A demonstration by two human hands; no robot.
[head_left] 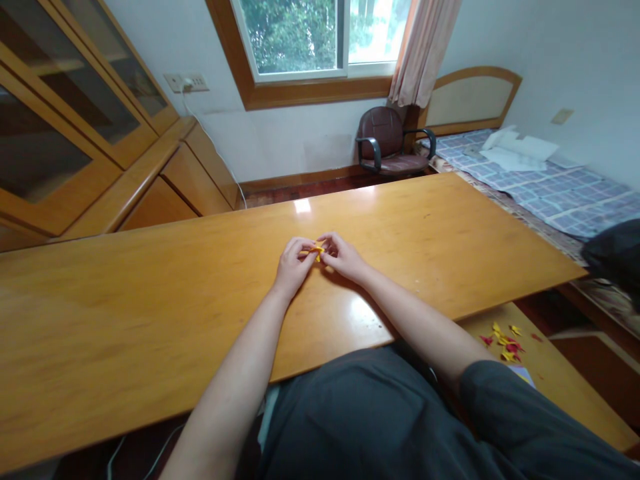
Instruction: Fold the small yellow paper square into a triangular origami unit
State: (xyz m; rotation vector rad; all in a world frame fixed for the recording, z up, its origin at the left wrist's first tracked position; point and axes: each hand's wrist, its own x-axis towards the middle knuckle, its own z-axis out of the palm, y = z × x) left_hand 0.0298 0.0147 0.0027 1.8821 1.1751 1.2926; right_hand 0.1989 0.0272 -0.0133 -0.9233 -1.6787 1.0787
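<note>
A small yellow folded-paper piece (pixel 319 251), shaped like a little origami crane, is held between both hands just above the wooden table. My left hand (pixel 295 261) pinches its left side between thumb and fingers. On the other side, the fingertips of my right hand (pixel 343 257) are closed on its right edge. Fingers cover part of the paper, so its exact folds are hard to make out. Several similar yellow and red folded papers (pixel 506 343) lie in a loose pile on a lower surface at the right.
The glossy wooden table (pixel 150 300) stretches across the view. A lower wooden board (pixel 565 380) juts out at right, with a pale paper pad (pixel 523 375) partly behind my sleeve. Beyond stand a brown armchair (pixel 387 137), a bed (pixel 565 190) and a glass-door cabinet (pixel 145 143).
</note>
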